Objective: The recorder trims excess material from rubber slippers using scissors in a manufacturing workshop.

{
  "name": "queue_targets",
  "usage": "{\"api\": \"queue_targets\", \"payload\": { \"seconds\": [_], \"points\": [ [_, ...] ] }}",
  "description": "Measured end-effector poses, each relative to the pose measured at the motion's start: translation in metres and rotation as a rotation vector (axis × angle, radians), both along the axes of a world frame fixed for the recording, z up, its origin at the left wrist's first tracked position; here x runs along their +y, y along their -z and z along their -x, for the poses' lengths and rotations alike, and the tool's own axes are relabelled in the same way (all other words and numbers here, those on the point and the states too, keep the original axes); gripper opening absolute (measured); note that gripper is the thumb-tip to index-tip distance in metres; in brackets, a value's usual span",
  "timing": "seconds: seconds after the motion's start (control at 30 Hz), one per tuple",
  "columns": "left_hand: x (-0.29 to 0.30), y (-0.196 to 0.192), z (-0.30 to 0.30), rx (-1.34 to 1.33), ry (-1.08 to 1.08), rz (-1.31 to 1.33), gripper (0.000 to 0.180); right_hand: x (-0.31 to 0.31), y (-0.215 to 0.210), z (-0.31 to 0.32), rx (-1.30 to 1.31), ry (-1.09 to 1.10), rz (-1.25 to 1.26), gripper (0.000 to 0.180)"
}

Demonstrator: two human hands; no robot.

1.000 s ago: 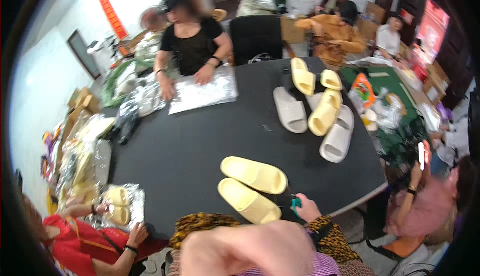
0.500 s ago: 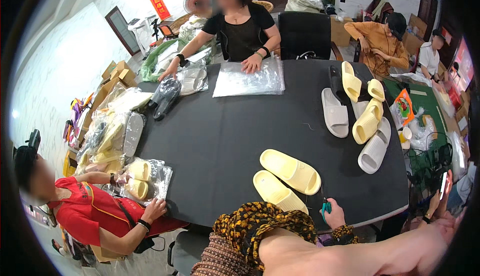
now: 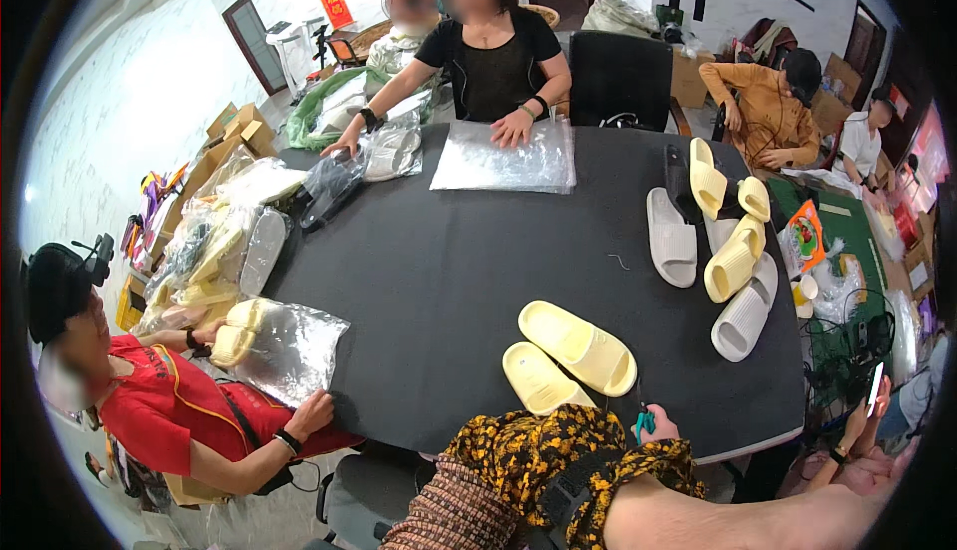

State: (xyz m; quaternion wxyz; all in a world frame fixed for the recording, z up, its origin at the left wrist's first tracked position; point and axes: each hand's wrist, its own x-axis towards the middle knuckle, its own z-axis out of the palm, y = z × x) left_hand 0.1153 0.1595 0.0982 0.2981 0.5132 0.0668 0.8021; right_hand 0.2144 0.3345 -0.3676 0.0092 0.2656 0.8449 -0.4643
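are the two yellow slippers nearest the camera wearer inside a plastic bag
No, the pair of yellow slippers lies bare on the black table, with no bag around it.

The left hand (image 3: 655, 422) comes out of a long, loose sleeve of dark cloth printed all over with small yellow and orange flowers; the same print covers the bulk of the garment just behind the hand, bunched in soft folds; a broad black strap with a dark buckle crosses it below the wrist; beside that, further from the hand, lies a patch of brown cloth with a fine woven pattern; the right hand (image 3: 879, 465) is blurred at the rim, and the forearm behind it is bare, with no sleeve showing.
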Motion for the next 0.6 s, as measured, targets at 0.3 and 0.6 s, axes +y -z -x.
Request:
{"api": "queue_targets", "payload": {
  "seconds": [0.3, 0.6],
  "points": [
    [0.019, 0.001, -0.025, 0.104, 0.294, 0.038, 0.027, -0.024, -0.101, 0.015, -0.141, -0.033, -0.196, 0.054],
    [-0.025, 0.076, 0.026, 0.673, 0.124, 0.584, 0.020, -0.028, -0.082, 0.017, -0.019, -0.048, -0.225, 0.044]
  ]
}}
